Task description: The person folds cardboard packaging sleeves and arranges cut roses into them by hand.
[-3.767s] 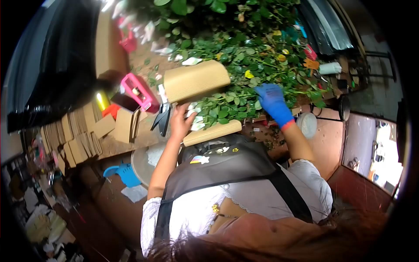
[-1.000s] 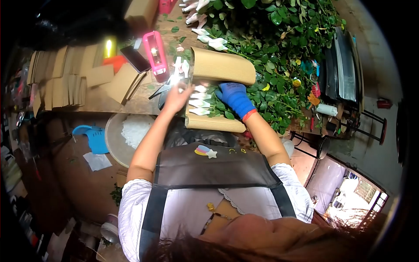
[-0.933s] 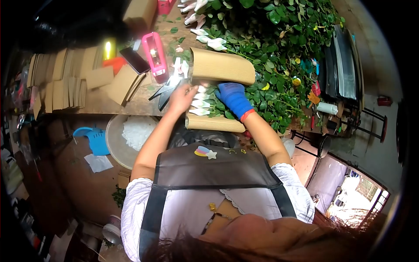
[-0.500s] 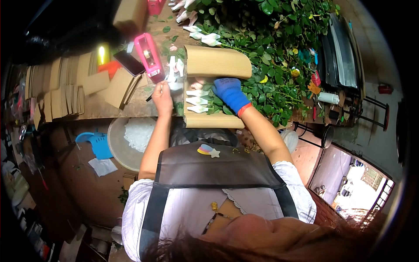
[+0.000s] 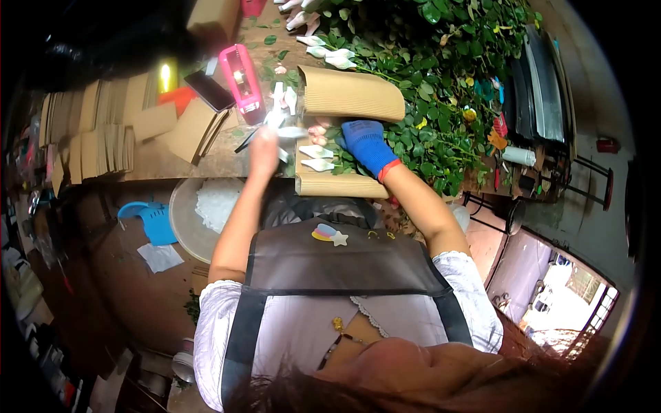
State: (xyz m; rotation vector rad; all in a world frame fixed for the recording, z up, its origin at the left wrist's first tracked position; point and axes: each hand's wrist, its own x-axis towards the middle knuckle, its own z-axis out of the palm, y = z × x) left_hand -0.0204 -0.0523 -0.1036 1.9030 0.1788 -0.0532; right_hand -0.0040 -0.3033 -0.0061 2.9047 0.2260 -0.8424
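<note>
My bare left hand (image 5: 264, 148), blurred, is closed on a white sleeve (image 5: 292, 131) left of the open corrugated cardboard wrap (image 5: 352, 93). Two white-sleeved rosebuds (image 5: 317, 158) lie on the wrap's lower part, with bare pink buds (image 5: 319, 132) just above them. In a blue glove, my right hand (image 5: 363, 146) is curled over the leafy rose stems (image 5: 413, 148) between the wrap's raised upper and lower edges. Loose white sleeves (image 5: 284, 98) lie beside the left hand. Scissors, partly hidden, are under that hand.
A pink tool (image 5: 241, 82), a phone (image 5: 208, 91) and stacked cardboard pieces (image 5: 103, 131) are on the left of the table (image 5: 165, 165). A large heap of roses (image 5: 441, 62) fills the back. Below the table edge stand a round tub (image 5: 180, 224) and a blue item (image 5: 155, 219).
My left hand has gone from the buds to the loose sleeves and partway back. One fewer sleeved bud shows in the lower row, and pink buds are more exposed. The gloved hand stays among the stems.
</note>
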